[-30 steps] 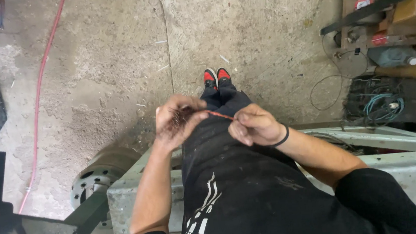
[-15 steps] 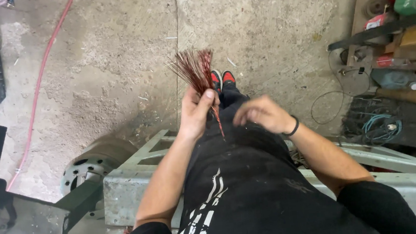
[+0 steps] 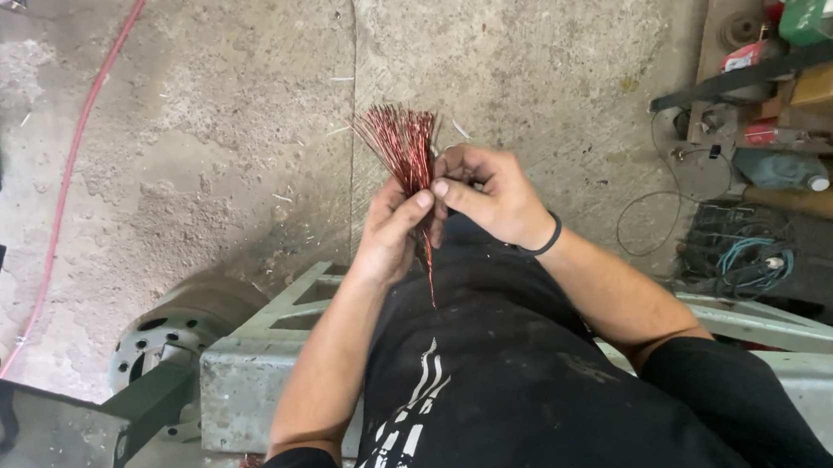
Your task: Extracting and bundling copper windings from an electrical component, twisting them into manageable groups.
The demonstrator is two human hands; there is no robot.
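A bundle of thin red wires [image 3: 399, 145] fans out upward above my hands, with its tail hanging down below them over my dark shirt. My left hand [image 3: 391, 231] is closed around the bundle's lower part. My right hand [image 3: 488, 193], with a black band on the wrist, pinches the bundle from the right, fingertips meeting the left thumb. Both hands are held out in front of my chest, above a concrete floor.
A pale metal frame [image 3: 276, 352] lies under my arms, with a round metal housing [image 3: 169, 331] to its left. A red hose [image 3: 70, 174] crosses the floor at left. Cans, tools, a bottle and coiled cables [image 3: 740, 256] crowd the right edge.
The hands have risen away from my body. The left hand brought the red wire bundle up into view, and the right hand moved in and pinched it.
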